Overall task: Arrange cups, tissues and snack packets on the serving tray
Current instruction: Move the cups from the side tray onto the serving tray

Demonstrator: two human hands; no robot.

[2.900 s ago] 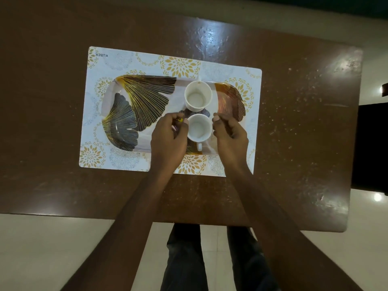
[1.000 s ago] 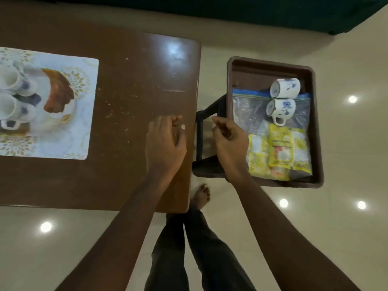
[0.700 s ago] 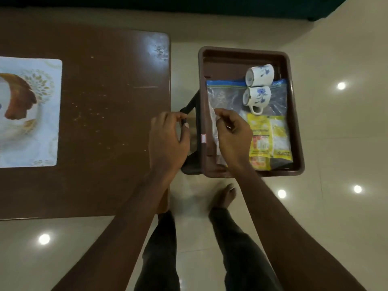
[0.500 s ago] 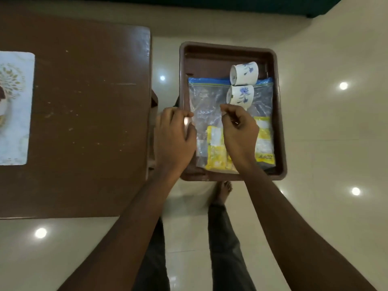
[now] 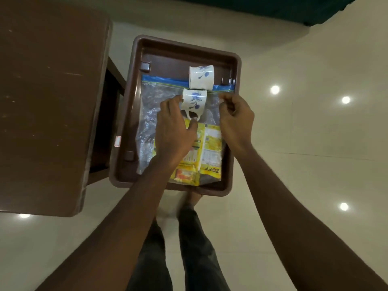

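A brown plastic bin (image 5: pixel 184 42) stands on the floor to the right of the table. Two white cups with blue flowers lie on their sides in it, the far cup (image 5: pixel 201 79) touching the near cup (image 5: pixel 194 101). Under them lies a clear zip bag (image 5: pixel 151 114), with yellow snack packets (image 5: pixel 212 148) at its near end. My left hand (image 5: pixel 174 131) is closed on the near cup, fingers at its rim and thumb by the handle. Just right of that cup, my right hand (image 5: pixel 236 120) hovers with fingers curled and nothing in it. The serving tray is out of view.
The brown wooden table (image 5: pixel 48 101) fills the left side, its right edge close to the bin. My legs and feet (image 5: pixel 189 238) stand on the shiny pale floor just below the bin. A dark green edge (image 5: pixel 252 7) runs along the top.
My view has swung right from the serving tray to the bin. Both hands moved forward over the bin, and my left hand has closed on the near cup.
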